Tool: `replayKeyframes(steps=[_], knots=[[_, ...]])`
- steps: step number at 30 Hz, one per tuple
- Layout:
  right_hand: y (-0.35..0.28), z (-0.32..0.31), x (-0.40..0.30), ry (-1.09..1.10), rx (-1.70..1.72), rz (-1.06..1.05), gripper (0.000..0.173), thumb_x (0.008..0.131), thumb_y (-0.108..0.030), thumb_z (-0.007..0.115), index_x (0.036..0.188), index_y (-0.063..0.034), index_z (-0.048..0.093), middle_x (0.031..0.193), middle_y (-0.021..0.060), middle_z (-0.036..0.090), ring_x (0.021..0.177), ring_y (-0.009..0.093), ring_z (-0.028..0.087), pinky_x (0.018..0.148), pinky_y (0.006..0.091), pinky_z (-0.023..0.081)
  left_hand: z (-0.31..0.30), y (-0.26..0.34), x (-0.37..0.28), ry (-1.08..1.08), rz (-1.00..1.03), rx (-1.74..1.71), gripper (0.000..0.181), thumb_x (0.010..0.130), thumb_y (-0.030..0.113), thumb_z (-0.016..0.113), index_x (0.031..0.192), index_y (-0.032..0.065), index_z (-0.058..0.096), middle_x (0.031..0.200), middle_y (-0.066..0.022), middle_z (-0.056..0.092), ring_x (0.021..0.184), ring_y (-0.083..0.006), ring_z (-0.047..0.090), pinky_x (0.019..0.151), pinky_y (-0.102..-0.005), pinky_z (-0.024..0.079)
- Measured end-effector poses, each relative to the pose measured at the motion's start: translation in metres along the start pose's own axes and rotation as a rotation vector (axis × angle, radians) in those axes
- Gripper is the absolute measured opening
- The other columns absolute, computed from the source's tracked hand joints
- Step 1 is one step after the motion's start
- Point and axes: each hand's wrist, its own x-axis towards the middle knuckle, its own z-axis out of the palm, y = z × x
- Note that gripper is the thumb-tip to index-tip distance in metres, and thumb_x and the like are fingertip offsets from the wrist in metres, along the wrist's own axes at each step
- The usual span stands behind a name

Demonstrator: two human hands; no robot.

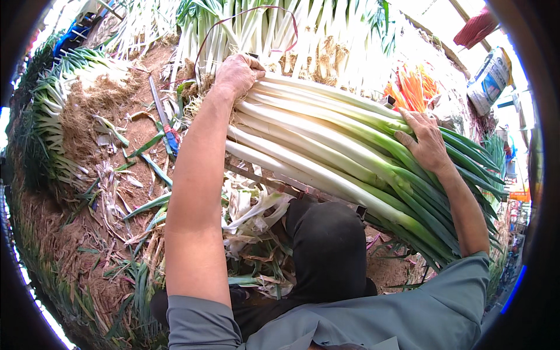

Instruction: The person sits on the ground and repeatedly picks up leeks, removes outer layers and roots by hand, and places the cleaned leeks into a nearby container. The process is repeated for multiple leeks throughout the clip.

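A large sheaf of long green onions (315, 135) lies across a low metal frame (262, 178) in front of me, white root ends to the left and green leaves to the right. My left hand (239, 73) is at the upper root end, its fingers curled at the topmost stalk; whether they grip it is hidden. My right hand (422, 140) rests with spread fingers on the green part. A thin dark red strap (227, 19) loops up behind my left hand. Left of my left forearm, a long blade (158, 103) with a blue-wrapped handle (171, 141) lies on the ground.
More green onions (271, 35) lie in a row beyond the frame, and another pile (57, 109) is at the left. Orange strips (413, 89) sit behind my right hand, near a printed sack (489, 81). Peeled husks (253, 208) cover the ground by my knee (330, 245).
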Motion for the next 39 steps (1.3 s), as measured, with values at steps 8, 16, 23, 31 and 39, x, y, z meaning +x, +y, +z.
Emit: replayKeyframes(steps=[8,16,23,31,39], knots=[[-0.001,0.002,0.002,0.017,-0.015,-0.003,0.073,0.102,-0.054,0.061,0.152,-0.0013,0.053,0.145,0.0192,0.061,0.138,0.036,0.054,0.118,0.0554,0.035,0.023,-0.013,0.004,0.263,0.191,0.402,0.018,0.099,0.025,0.070,0.107,0.0119,0.080,0.091,-0.0203,0.078,0.086,-0.0368,0.077,0.078,-0.0465,0.059],[-0.001,0.003,-0.002,0.018,-0.010,-0.001,0.071,0.103,-0.051,0.061,0.151,-0.0002,0.053,0.144,0.0194,0.061,0.137,0.036,0.055,0.117,0.0529,0.035,0.021,-0.010,-0.017,0.375,0.333,0.303,0.016,0.102,0.015,0.063,0.106,0.0098,0.078,0.097,-0.0182,0.079,0.091,-0.0354,0.078,0.083,-0.0455,0.061],[-0.001,0.003,-0.001,0.026,-0.030,-0.018,0.070,0.103,-0.052,0.060,0.150,0.0001,0.053,0.143,0.0201,0.061,0.135,0.037,0.055,0.115,0.0525,0.036,0.006,0.000,-0.015,0.153,0.428,0.604,0.019,0.101,0.004,0.059,0.104,0.0073,0.078,0.095,-0.0169,0.079,0.086,-0.0279,0.079,0.084,-0.0416,0.064],[-0.001,0.004,-0.001,0.020,-0.034,-0.017,0.070,0.103,-0.051,0.060,0.150,0.0001,0.053,0.143,0.0206,0.060,0.135,0.037,0.055,0.116,0.0526,0.036,0.010,0.003,-0.007,0.039,0.412,0.873,0.019,0.105,0.002,0.055,0.111,0.0051,0.073,0.091,-0.0139,0.078,0.084,-0.0216,0.078,0.079,-0.0356,0.066],[-0.002,0.005,-0.001,0.016,-0.021,-0.002,0.070,0.103,-0.051,0.061,0.151,0.0002,0.053,0.142,0.0202,0.061,0.136,0.037,0.054,0.117,0.0540,0.035,0.028,-0.011,-0.009,0.386,0.338,0.715,0.017,0.101,0.005,0.059,0.114,-0.0056,0.064,0.083,-0.0206,0.076,0.076,-0.0282,0.078,0.068,-0.0381,0.065]])
